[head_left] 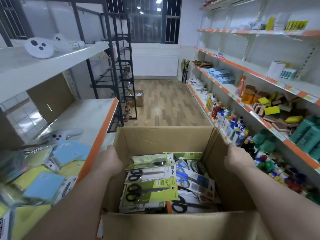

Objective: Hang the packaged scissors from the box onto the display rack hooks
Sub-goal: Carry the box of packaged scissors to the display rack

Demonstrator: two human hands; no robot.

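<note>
Box of scissors, nothing hung yet

Left hand (108, 159) is on the left wall of the cardboard box (164, 137), fingers hidden behind it, so can't tell if they're spread or curled. The black display rack (124, 78) is far off on the left. The packaged scissors (150, 189) are all in the box in a loose, slanted pile. Right hand (238, 157) is on the right flap, fingers hidden too. My worry: that flap folds, the box tips and the packs slide out.
</note>
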